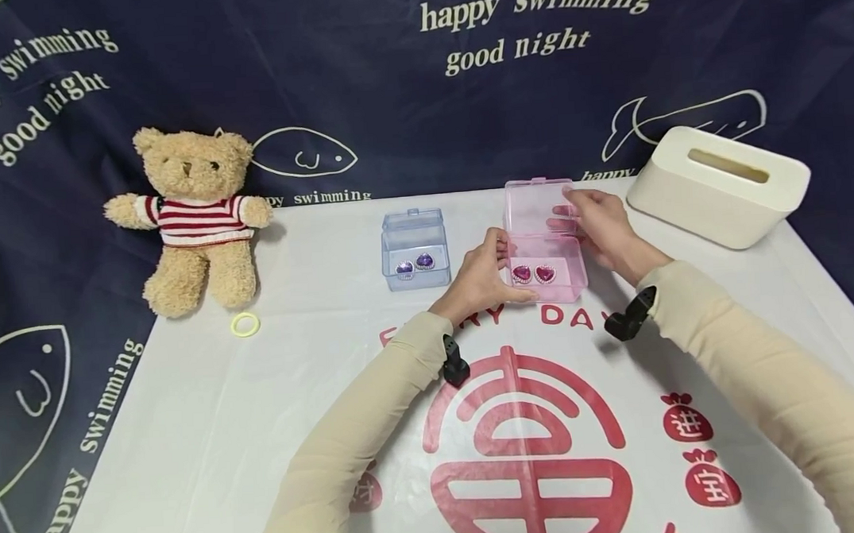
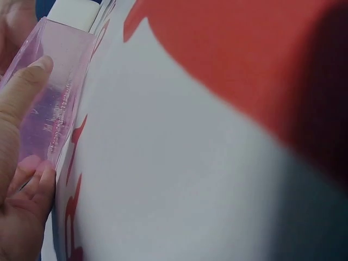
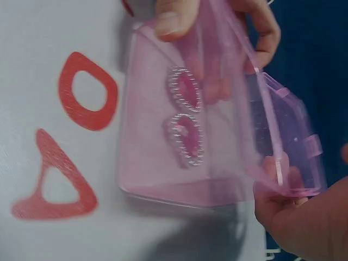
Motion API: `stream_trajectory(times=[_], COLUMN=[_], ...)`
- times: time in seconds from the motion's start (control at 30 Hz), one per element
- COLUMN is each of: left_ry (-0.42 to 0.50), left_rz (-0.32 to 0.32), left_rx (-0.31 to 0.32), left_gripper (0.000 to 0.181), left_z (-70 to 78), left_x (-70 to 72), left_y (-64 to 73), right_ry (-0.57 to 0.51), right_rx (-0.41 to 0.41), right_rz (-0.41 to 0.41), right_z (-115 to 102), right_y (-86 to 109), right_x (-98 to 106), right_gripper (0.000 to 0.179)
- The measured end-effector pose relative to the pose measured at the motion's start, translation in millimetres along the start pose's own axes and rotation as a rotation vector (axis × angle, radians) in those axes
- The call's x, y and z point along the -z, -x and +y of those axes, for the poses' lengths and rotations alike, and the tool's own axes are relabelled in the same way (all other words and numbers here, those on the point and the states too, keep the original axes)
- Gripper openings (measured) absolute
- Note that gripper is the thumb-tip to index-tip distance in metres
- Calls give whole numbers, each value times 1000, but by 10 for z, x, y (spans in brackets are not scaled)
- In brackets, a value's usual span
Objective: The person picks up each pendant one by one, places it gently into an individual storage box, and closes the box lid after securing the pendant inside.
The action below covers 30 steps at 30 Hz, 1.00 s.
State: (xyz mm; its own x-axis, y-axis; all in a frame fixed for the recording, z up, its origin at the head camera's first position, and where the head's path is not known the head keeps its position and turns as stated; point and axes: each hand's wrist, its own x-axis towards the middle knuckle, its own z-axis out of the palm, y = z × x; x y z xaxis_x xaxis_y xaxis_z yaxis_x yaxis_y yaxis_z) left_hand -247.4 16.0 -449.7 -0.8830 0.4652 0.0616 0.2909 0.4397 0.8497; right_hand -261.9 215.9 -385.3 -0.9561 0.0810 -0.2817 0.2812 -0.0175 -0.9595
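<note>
A clear pink plastic box (image 1: 569,289) stands on the table with its hinged lid (image 1: 530,206) raised. Two pinkish-red heart-shaped gems with silvery rims (image 1: 545,274) lie inside. My left hand (image 1: 479,275) holds the box body from the left, thumb along the front wall and fingers behind, as the left wrist view also shows. On the right, my right hand (image 1: 606,225) pinches the lid's edge between thumb and fingers; in the right wrist view the lid (image 3: 293,136) stands up from the box. Left of my left hand is a clear blue box (image 1: 416,282), also open, containing two purple gems (image 1: 424,261).
A teddy bear (image 1: 199,217) in a striped sweater sits at the back left, with a pale yellow ring (image 1: 245,324) before it. At the back right stands a cream tissue box (image 1: 710,194). A dark blue printed curtain (image 1: 391,101) hangs behind the white table cover (image 1: 227,434).
</note>
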Motion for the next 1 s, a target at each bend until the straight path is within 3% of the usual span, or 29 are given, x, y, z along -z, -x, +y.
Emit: stream_trajectory(times=[0.33,0.5,0.63,0.8,0.9,1.0], left_ry=[-2,7,-2,11,26,36], left_rz=[2,-6,-4,-1,-6,-9], left_rx=[4,1,0,-4,-15,-22], left_gripper=[89,86,85,86,86,85], left_z=[7,-5,-25,-26,-22,-21], left_x=[20,5,8,14,9,4], left_y=[10,6,6,9,5,0], right_ry=[-111,-96,-68,-33,-16,96], right_rx=[-27,-42,-38,46,150,292], right_rz=[-74,-74,-119,-322,-471,-549], right_z=[-131,-124,-131,-91,-17,63], right_y=[45,43,59,95,133,181], right_x=[42,87,154,279,355,420], right_gripper=[46,43,40,39,36,28])
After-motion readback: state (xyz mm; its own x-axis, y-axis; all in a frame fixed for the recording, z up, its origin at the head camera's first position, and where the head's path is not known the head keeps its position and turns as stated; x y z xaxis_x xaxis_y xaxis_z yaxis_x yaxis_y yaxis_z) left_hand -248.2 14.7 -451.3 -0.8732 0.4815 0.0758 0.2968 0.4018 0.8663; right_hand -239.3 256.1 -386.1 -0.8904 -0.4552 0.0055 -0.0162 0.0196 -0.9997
